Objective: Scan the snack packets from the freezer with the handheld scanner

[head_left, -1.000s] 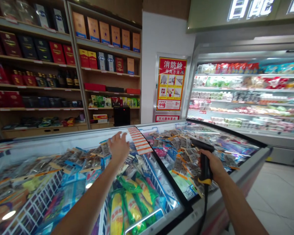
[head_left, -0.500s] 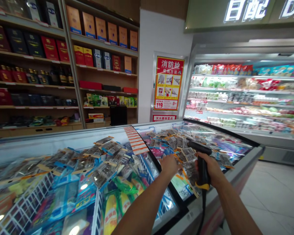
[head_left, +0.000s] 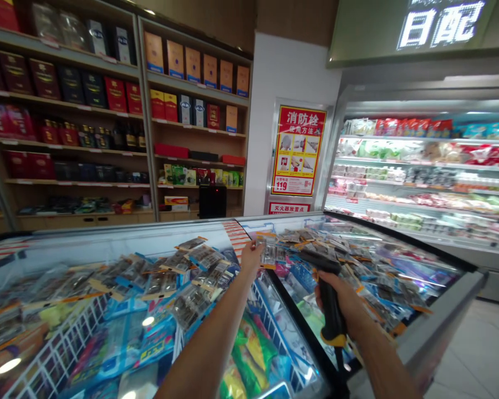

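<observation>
My right hand (head_left: 343,296) is wrapped round the grip of a black barcode scanner (head_left: 329,310) with a yellow base and a cable hanging down. The scanner's head points left, toward my other hand. My left hand (head_left: 251,256) pinches the edge of a small flat packet (head_left: 268,252) with an orange border, above the glass-topped chest freezer (head_left: 289,316). Many similar packets (head_left: 203,257) lie on the glass to the left, and another heap of packets (head_left: 349,249) spreads on the right side.
Under the glass are a white wire basket (head_left: 62,341) and bagged frozen goods (head_left: 249,349). Behind the freezer stand shelves of boxes and bottles (head_left: 116,130), a red and yellow fire hydrant notice (head_left: 299,149) and a lit refrigerated display (head_left: 424,183).
My left hand has moved farther up and left and now holds a packet raised. The scanner has shifted left in my right hand. The view has turned a little left.
</observation>
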`<state>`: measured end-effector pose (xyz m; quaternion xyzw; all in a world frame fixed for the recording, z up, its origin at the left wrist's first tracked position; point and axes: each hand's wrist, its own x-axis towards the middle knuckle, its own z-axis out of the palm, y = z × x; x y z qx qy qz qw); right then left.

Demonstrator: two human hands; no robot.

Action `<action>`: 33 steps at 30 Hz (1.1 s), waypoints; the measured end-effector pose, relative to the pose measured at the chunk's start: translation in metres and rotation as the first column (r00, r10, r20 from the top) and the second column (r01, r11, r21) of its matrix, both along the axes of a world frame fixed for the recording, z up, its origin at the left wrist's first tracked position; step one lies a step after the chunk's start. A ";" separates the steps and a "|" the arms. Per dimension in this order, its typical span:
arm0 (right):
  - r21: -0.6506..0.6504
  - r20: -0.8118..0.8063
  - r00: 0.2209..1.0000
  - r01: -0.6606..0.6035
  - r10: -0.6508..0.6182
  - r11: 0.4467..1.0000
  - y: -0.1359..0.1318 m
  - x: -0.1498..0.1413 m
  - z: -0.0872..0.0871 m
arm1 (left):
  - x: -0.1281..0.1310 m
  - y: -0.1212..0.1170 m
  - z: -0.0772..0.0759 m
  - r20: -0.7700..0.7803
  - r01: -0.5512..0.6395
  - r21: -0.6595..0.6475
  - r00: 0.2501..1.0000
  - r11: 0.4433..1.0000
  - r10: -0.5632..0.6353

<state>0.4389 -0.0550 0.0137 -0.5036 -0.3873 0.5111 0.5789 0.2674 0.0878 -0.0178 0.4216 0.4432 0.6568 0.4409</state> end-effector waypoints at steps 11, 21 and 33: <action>-0.048 0.050 0.980 -0.189 0.191 0.981 0.013 -0.089 -0.002 | -0.061 0.020 0.004 0.404 -0.016 0.025 0.915 1.000 0.005; -0.056 0.035 0.971 -0.234 0.236 0.971 0.003 -0.080 -0.002 | -0.072 0.026 0.002 0.418 -0.056 0.035 0.908 0.998 0.037; -0.102 0.036 0.957 -0.284 0.289 0.953 0.004 -0.078 0.012 | -0.072 0.024 0.006 0.338 -0.081 0.076 0.940 0.994 0.051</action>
